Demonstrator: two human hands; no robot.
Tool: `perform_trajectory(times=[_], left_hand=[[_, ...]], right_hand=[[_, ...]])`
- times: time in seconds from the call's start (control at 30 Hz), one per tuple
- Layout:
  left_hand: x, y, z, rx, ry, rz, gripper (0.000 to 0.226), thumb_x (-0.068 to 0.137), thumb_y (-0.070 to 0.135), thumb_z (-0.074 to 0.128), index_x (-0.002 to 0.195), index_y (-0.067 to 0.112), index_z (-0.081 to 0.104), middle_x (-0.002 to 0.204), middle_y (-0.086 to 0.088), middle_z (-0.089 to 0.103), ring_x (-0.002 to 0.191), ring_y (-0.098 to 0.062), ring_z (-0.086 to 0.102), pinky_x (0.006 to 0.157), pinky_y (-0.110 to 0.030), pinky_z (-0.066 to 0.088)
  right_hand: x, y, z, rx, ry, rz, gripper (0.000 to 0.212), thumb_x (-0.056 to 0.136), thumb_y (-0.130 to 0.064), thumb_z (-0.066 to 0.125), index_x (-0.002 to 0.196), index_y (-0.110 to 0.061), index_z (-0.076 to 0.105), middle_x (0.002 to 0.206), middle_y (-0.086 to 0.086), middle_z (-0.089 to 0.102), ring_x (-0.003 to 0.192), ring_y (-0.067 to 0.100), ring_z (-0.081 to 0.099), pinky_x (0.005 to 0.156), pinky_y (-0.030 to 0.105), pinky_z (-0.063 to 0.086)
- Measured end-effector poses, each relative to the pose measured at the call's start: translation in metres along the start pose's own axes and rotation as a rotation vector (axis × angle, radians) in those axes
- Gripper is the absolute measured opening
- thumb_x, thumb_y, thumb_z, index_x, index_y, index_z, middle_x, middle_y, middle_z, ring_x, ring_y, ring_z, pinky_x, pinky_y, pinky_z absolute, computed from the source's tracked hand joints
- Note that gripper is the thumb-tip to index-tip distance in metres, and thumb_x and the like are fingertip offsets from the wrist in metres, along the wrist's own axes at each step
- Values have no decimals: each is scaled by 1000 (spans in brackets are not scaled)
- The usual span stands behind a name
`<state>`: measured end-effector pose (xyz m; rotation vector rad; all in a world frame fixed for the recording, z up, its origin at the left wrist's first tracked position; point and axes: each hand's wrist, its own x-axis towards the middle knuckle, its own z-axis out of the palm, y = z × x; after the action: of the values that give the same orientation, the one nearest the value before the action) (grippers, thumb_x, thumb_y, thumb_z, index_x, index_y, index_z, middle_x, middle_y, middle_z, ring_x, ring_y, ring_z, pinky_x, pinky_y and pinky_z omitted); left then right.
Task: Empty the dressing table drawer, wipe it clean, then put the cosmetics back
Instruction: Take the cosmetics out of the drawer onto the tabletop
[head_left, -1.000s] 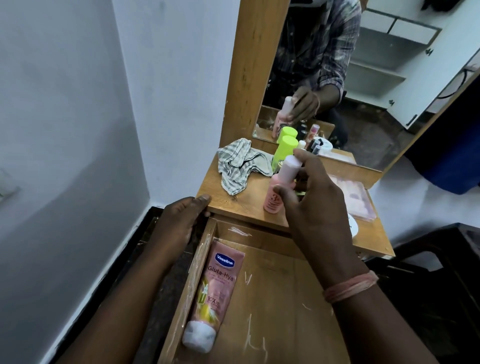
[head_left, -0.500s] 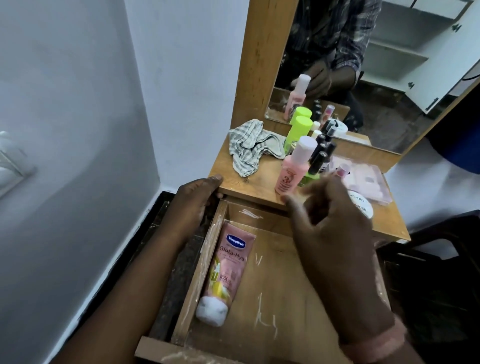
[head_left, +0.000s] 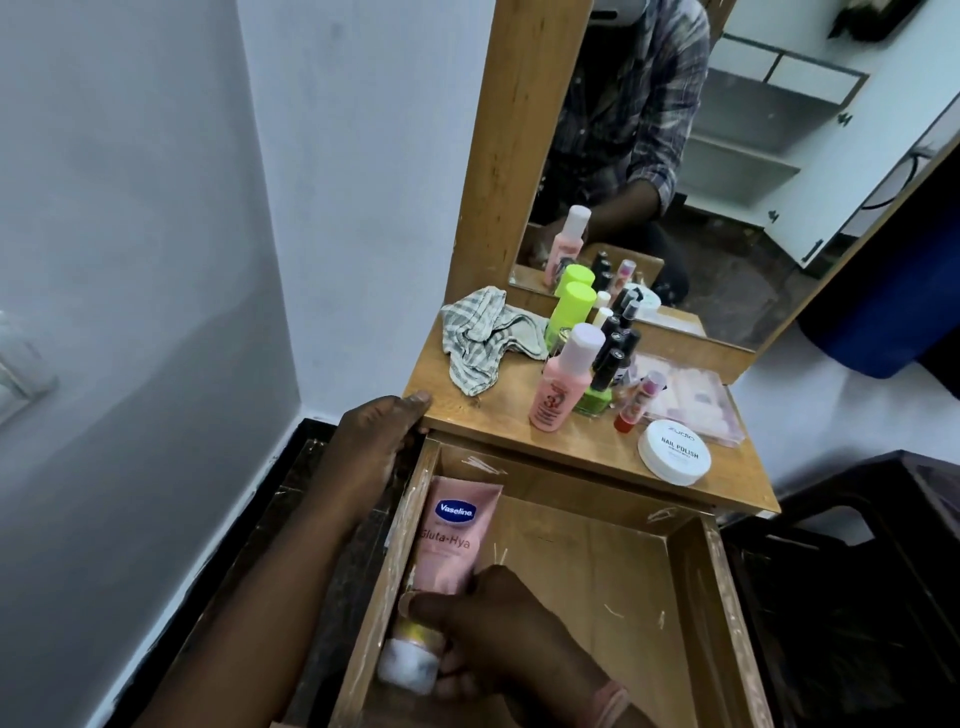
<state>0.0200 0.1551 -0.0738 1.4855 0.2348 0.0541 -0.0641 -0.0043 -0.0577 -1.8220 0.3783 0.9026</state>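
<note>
A: Entry, reading left to right, all places taken from the drawer (head_left: 691, 587). Left hand (head_left: 371, 452)?

B: It rests at the drawer's far left corner, fingers fairly straight against the edge of the table top (head_left: 519, 421). It grips nothing; it looks like bracing.

A: Next, the tube (head_left: 452, 535).

B: A pink lotion tube, flat on the drawer floor along the left wall, crimped end toward the table top, white cap toward the person. It is the only item visible in the drawer.

A: Right hand (head_left: 498, 629)?

B: Over the tube's cap end, fingers curled onto it, thumb laid across the body just above the cap. Contact seems made; whether the grasp is fully closed underneath I cannot tell.

A: Handling notes?

B: Judgement only: light, soft plastic walls, probably a little slick. A hard squeeze mid-body would dent it. The stiff shoulder by the cap is the better hold, about where the fingers sit.

A: Right of the tube?

B: Bare scratched wood. Beyond the drawer, on the table top: a checked cloth (head_left: 480, 338), a pink bottle (head_left: 563, 387), small nail polish bottles (head_left: 613, 358), and a white jar (head_left: 674, 451).
</note>
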Motion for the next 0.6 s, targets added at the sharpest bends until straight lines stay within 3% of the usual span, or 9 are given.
perform_trajectory(times=[0.13,0.23,0.37,0.43,0.5,0.6], left_hand=[[-2,2,1,23,-5,-7,38,98,46,62,75,16,64,58,4,61,49,-7,57,52,-26,39],[-2,5,-2,3,-15,-24,53,92,56,66,80,4,62,72,-16,65,65,-25,65,67,-34,45],[-6,10,-3,-9,-21,3,74,80,66,68,87,-6,52,76,-12,53,64,-25,45,63,-38,34],[-8,12,-2,-5,-18,14,67,85,62,67,83,-4,52,73,-11,48,62,-25,41,61,-38,31],[-9,13,-1,10,-23,21,56,94,52,64,81,-1,58,69,-13,55,59,-23,50,60,-35,37],[-10,14,0,3,-8,24,41,100,41,61,76,8,62,61,-2,58,52,-13,55,55,-28,39]], right_hand=[[-7,1,-6,-9,-14,-39,30,79,-20,81,104,-24,66,97,3,77,87,23,77,80,45,64],[-26,-7,-8,-129,101,-200,47,73,-25,84,112,-35,61,103,-10,73,93,8,71,80,29,61],[-61,-41,-23,-230,323,-509,45,75,-40,84,110,-47,56,94,-30,69,84,-16,64,66,11,51],[-68,-64,-31,-238,437,-651,47,78,-44,83,114,-46,54,96,-29,68,86,-19,63,67,10,53],[-65,-86,-37,-228,560,-780,49,80,-43,82,119,-42,53,98,-28,64,85,-15,63,61,2,49],[-46,-108,-39,-217,662,-834,52,83,-37,80,127,-34,52,109,-24,62,87,-8,61,55,-3,42]])
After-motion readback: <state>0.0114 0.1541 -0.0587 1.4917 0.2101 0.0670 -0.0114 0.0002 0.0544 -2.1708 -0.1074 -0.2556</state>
